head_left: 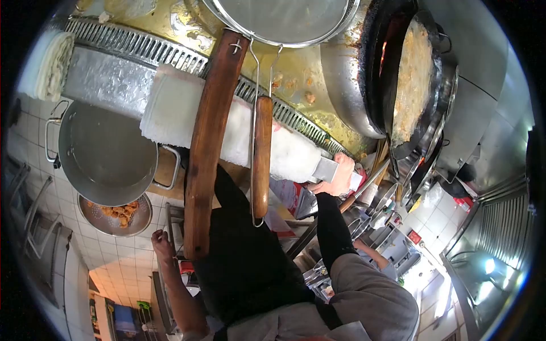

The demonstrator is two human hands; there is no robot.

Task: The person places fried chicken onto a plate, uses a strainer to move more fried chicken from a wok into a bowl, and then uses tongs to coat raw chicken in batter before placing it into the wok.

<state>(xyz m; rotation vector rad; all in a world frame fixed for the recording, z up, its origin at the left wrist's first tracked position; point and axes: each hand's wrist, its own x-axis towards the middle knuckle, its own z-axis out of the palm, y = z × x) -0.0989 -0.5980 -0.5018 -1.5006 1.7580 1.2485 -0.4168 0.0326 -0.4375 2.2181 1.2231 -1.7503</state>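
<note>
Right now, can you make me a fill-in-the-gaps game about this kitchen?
1. The two long handles lying across the towel are made of ____.
2. The folded towel is ____ in colour.
3. The big steel pot has ____ side handles.
Missing words: wood; white; two.
</note>
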